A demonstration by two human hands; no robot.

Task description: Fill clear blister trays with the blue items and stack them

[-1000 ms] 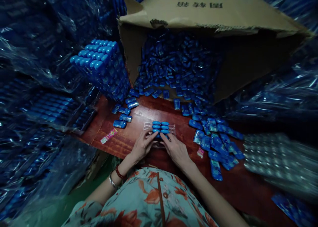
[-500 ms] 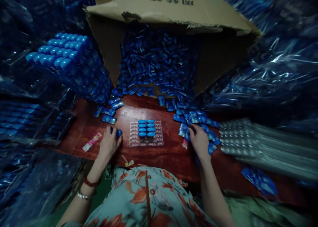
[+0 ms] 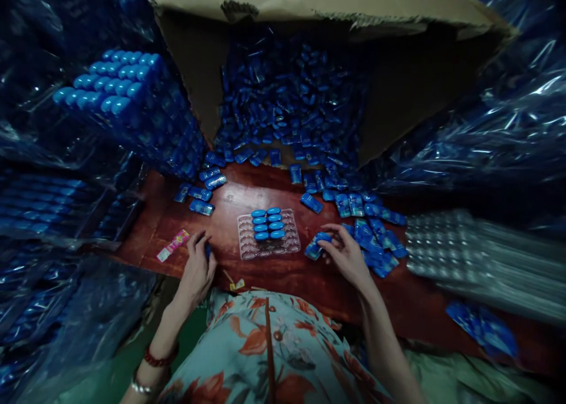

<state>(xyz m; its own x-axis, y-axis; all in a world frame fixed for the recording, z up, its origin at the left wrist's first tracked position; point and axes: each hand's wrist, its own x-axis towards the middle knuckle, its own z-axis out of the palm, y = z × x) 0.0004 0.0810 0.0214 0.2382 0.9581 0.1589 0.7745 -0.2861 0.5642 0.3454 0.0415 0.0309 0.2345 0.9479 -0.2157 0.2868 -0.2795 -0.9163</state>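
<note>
A clear plastic tray (image 3: pixel 289 246) lies on the red-brown wooden table (image 3: pixel 274 271) in front of me, with two short rows of blue oval packs (image 3: pixel 267 223) seated in its far half. My left hand (image 3: pixel 197 265) rests on the table left of the tray, fingers curled over a blue pack that is mostly hidden. My right hand (image 3: pixel 347 254) is right of the tray and pinches blue packs (image 3: pixel 317 243) just beside its edge. Loose blue packs (image 3: pixel 374 239) lie scattered under and beyond that hand.
A tipped cardboard box (image 3: pixel 309 3) at the back spills blue packs onto the table. A tall stack of filled trays (image 3: pixel 128 109) stands at the left. Empty clear trays (image 3: pixel 477 256) pile up at the right. A pink wrapper (image 3: pixel 173 245) lies near my left hand. Blue plastic-wrapped bundles surround everything.
Both hands left the tray and went out to the sides. The right hand then came back toward the tray with blue packs; the left hand stayed on a pack at the left.
</note>
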